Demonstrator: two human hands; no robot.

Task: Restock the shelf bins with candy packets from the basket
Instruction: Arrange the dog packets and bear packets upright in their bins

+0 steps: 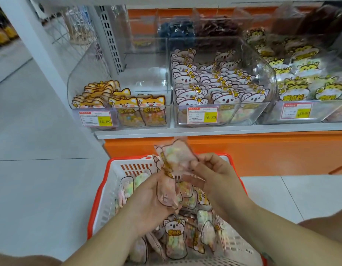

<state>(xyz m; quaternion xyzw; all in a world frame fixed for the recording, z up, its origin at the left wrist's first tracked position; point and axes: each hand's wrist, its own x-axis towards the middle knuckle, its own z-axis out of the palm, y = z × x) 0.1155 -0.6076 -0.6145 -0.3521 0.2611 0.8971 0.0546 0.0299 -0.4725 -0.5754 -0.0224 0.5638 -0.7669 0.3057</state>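
Just over the basket [107, 204], left hand [147, 202] and right hand [214, 175] grip candy packets [177, 156] below the shelf [224, 131].

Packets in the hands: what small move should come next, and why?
Probably lift the packets up to the middle bin. The left hand and right hand hold them over the basket, and their pink looks like the koala packs there.

Your basket [108, 206] is white with a red-orange rim. The held packets [177, 156] look pale pink with pastel candy; the fox packets [151, 104] are printed orange
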